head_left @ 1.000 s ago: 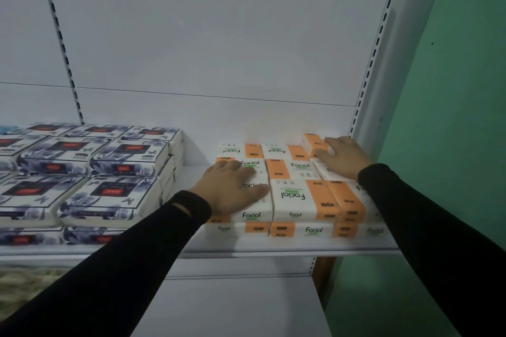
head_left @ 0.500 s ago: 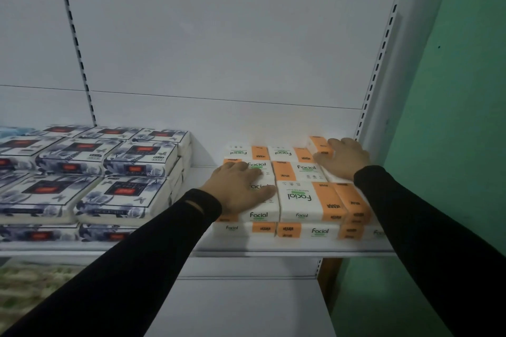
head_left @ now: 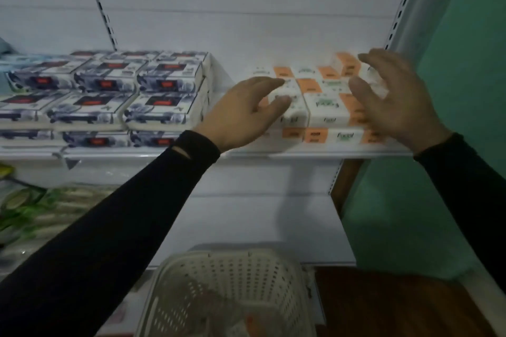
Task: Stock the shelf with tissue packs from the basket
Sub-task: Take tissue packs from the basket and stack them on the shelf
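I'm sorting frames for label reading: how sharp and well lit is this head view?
Head view: dim and soft all over; motion blur smears the right hand and left hand, and print on the orange-and-white tissue packs is barely readable; the wide lens bows the shelf uprights; the basket lies in shadow.

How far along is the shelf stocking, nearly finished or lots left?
Well along, by the look of it. Done: orange-and-white tissue packs already sit stacked in rows on the shelf. In hand: nothing; the left hand and right hand are open over the stack. Left: the basket below seems to hold something orange at its bottom, though it is blurred, so perhaps a last pack or so.
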A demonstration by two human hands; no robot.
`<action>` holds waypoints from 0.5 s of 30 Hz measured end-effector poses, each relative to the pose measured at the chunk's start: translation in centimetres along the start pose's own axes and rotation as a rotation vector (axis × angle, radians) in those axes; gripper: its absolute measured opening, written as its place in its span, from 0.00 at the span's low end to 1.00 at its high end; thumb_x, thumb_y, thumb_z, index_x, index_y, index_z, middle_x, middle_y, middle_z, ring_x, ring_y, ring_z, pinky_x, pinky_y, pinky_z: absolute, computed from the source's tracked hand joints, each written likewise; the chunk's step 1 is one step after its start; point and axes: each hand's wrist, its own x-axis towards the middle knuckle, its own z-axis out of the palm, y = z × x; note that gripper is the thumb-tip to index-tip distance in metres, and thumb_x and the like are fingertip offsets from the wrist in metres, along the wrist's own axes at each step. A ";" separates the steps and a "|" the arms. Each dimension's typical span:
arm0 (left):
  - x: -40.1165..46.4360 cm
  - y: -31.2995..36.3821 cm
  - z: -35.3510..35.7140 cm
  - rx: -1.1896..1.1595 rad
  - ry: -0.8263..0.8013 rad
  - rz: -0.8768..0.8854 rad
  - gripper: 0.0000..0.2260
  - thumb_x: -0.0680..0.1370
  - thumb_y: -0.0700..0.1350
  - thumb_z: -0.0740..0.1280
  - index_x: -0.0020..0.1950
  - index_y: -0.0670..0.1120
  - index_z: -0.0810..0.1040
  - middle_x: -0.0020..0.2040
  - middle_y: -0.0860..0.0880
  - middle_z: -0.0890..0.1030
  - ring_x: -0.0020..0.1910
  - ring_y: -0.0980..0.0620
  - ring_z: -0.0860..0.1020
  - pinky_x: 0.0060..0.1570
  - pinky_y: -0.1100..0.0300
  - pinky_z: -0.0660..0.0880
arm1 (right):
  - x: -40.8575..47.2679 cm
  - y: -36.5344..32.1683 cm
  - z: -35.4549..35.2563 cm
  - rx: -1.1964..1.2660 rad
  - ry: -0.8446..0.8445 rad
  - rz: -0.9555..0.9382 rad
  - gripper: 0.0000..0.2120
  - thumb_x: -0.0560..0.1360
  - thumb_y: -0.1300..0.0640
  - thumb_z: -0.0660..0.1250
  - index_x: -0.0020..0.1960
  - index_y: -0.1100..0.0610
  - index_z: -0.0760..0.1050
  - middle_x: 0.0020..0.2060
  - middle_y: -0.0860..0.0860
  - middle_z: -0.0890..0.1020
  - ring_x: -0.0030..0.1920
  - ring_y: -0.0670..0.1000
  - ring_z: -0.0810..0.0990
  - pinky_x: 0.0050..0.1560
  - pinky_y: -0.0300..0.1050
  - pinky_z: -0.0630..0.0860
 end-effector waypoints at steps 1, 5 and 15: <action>-1.7 -0.3 0.0 -0.024 0.006 0.010 0.23 0.81 0.58 0.59 0.72 0.47 0.70 0.70 0.50 0.73 0.68 0.56 0.69 0.66 0.64 0.63 | -1.9 -1.1 0.1 0.009 0.012 -0.020 0.23 0.79 0.45 0.62 0.68 0.58 0.73 0.68 0.57 0.73 0.69 0.52 0.69 0.68 0.29 0.56; -8.7 -2.3 0.8 -0.076 0.011 0.063 0.22 0.79 0.57 0.61 0.68 0.46 0.75 0.65 0.49 0.77 0.64 0.56 0.72 0.65 0.64 0.66 | -10.0 -5.0 1.9 0.026 -0.111 -0.022 0.24 0.78 0.44 0.60 0.67 0.60 0.74 0.67 0.57 0.73 0.69 0.51 0.68 0.70 0.29 0.55; -23.7 -11.6 10.9 0.011 -0.405 -0.114 0.24 0.79 0.59 0.57 0.68 0.46 0.75 0.65 0.47 0.78 0.64 0.50 0.73 0.65 0.63 0.65 | -27.8 -7.8 14.6 0.141 -0.814 0.277 0.31 0.77 0.32 0.52 0.72 0.49 0.68 0.72 0.43 0.64 0.71 0.37 0.58 0.70 0.35 0.59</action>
